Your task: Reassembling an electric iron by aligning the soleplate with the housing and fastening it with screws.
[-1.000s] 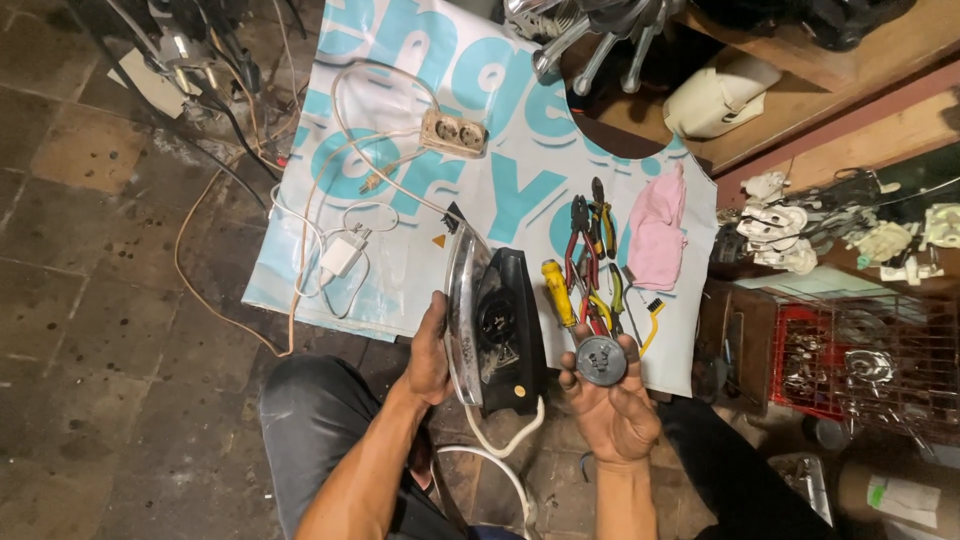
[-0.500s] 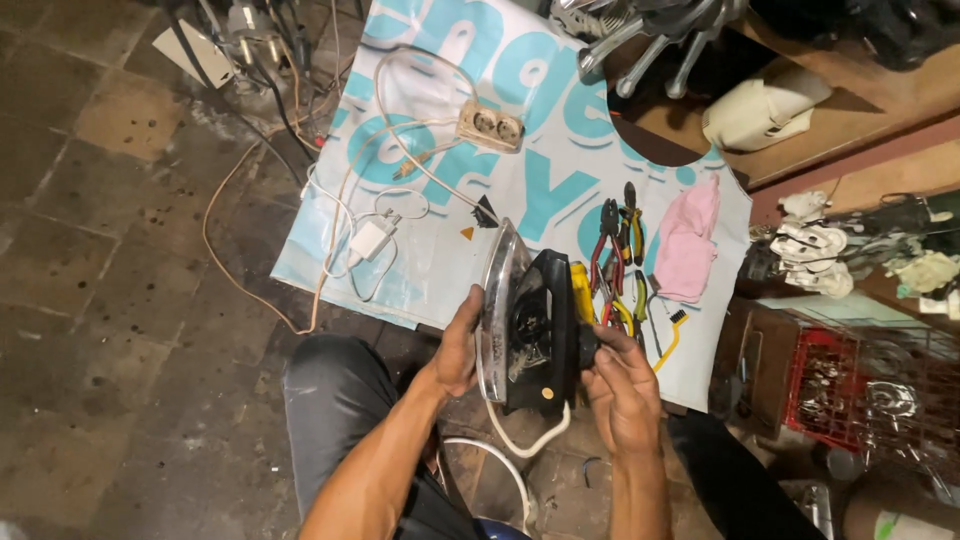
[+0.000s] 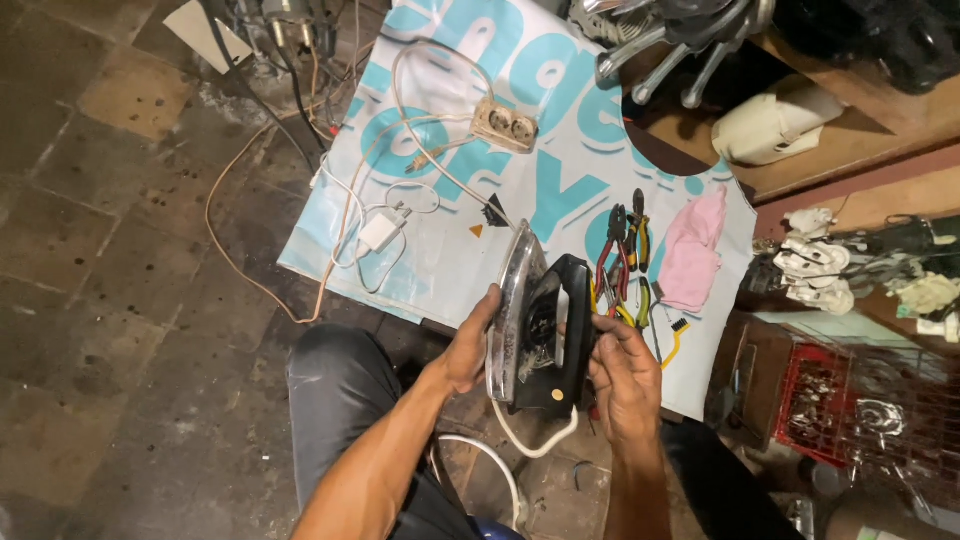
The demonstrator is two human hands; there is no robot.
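Above a printed white-and-blue sheet (image 3: 560, 160) spread over the tiled floor, I hold a black electric iron (image 3: 540, 325) on its edge between both hands, its shiny soleplate facing my left. My left hand (image 3: 472, 340) is wrapped around the soleplate side, fingers closed on its rim, while my right hand (image 3: 622, 375) presses against the black handle side; how tightly its fingers close I cannot tell. Just beyond lie pliers (image 3: 615, 245), a pink cloth (image 3: 695, 250), a white charger (image 3: 380, 232) and a socket strip (image 3: 505, 125).
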